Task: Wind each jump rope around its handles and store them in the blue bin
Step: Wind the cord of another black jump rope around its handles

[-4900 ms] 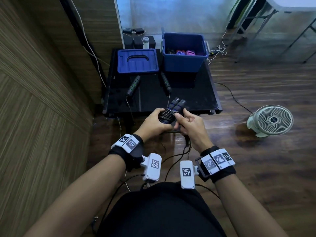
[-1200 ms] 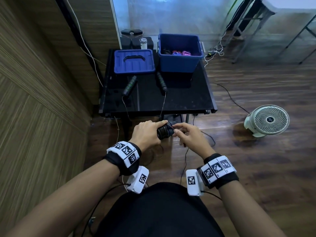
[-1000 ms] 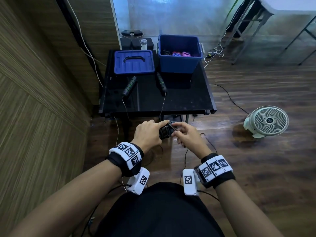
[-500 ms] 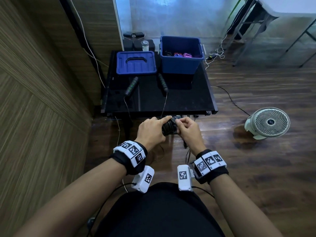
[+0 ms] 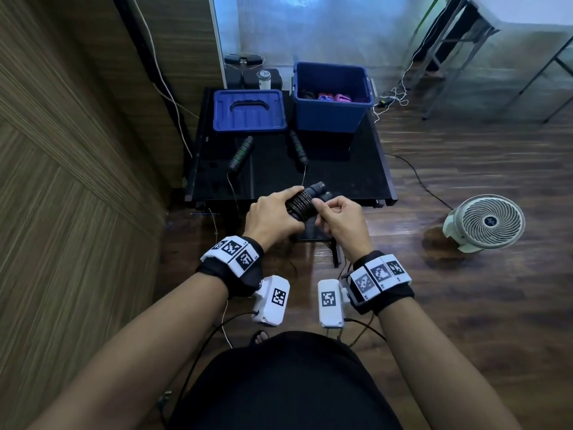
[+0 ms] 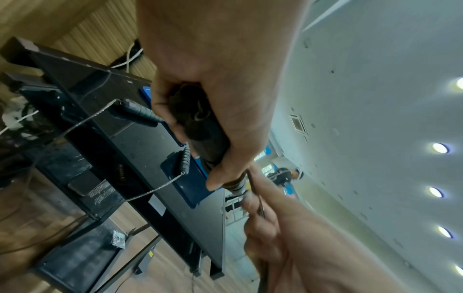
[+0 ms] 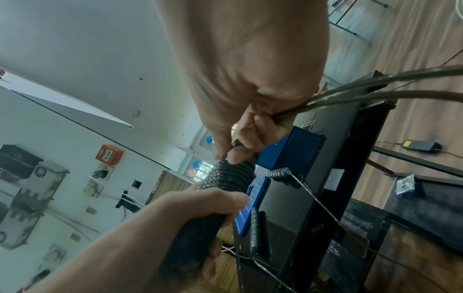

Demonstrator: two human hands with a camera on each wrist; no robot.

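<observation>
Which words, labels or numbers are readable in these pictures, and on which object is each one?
"FIRE": on the red alarm box on the wall, right wrist view.
White sticker on the black device under the table: print too small to read.
Wrist marker tags: only black-and-white patterns, no words.

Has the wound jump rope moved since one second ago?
Yes. The wound jump rope moved away from the body: its handle ends now overlap the front edge of the black table; earlier it was short of it.

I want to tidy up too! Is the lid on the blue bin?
No, the lid lies flat on the table to the left of the open bin, which shows ropes inside.
</observation>
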